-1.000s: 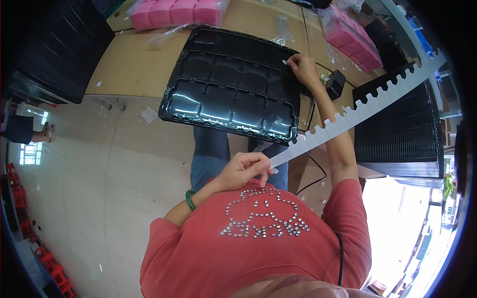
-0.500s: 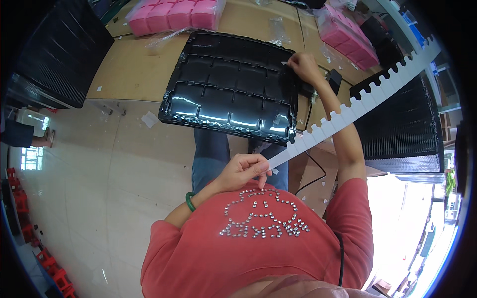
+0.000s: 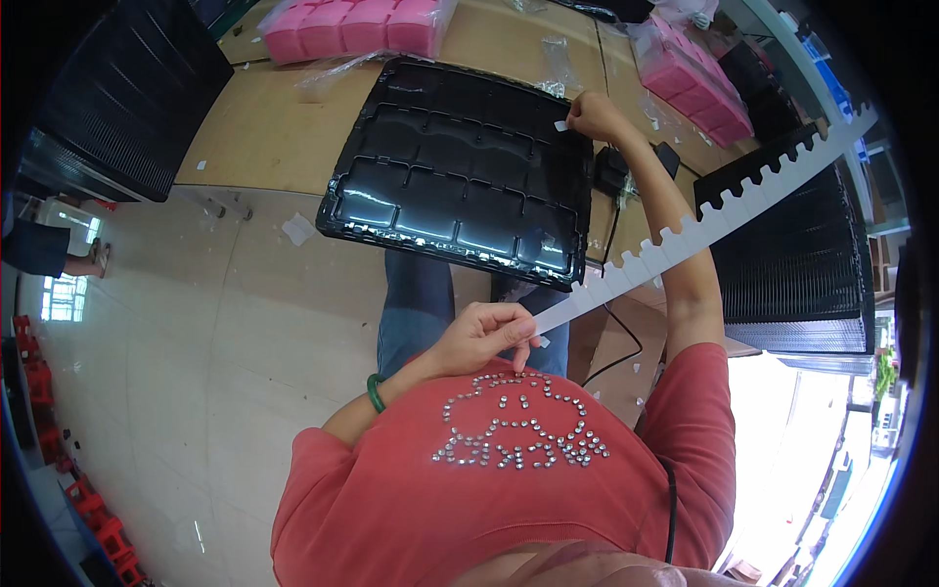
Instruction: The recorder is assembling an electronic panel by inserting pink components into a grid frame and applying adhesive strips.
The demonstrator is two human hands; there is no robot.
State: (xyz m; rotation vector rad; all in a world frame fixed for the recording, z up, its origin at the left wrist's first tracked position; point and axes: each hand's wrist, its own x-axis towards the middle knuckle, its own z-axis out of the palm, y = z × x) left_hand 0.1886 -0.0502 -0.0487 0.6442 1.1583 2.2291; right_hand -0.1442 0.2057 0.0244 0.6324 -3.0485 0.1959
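My left hand pinches one end of a long white strip with a row of tabs and notches along its upper edge. The strip slants up to the far right, passing above my right forearm. At the far right corner of a black plastic tray, my right hand is closed, with a small white piece at its fingertips. The tray is glossy, divided into shallow compartments, and juts over the table's near edge. Whether the white piece touches the tray I cannot tell.
Stacks of black trays stand left and right. Pink blocks in clear film lie at the back left and back right of the table. A black cable hangs beside my legs. Another person's leg shows far left.
My right hand has shifted slightly at the tray's corner, and the small white piece now shows more clearly. The left hand still holds the strip, whose far end sits a little lower in view.
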